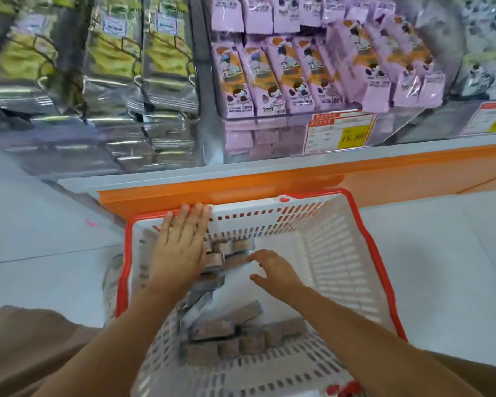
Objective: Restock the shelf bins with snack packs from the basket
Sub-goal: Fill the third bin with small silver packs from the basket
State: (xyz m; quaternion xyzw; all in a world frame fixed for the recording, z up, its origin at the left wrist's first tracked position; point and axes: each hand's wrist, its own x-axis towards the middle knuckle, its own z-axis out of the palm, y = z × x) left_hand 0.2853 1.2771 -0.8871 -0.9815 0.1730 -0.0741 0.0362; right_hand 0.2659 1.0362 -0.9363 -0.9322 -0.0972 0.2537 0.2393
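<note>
Inside the basket (327,253), left hand (181,242) lies flat, fingers straight, over snack packs (216,259) at its far-left wall, seemingly steadying the blurred heap, while right hand (275,270) hovers mid-basket, fingers spread, empty, poised to pick one.

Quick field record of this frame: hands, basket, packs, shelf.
left hand: left hand flat, fingers straight, lying on packs at the basket's far left
right hand: right hand with fingers loosely spread, reaching toward the packs, gripping nothing
basket: white slotted plastic basket with red rim, on the floor before the shelf
contents: small brownish-purple snack packs, heaped along the left and near sides
shelf bin: clear bin of lilac cartoon-printed packs, well filled
beside it: silver-green foil bags
</note>
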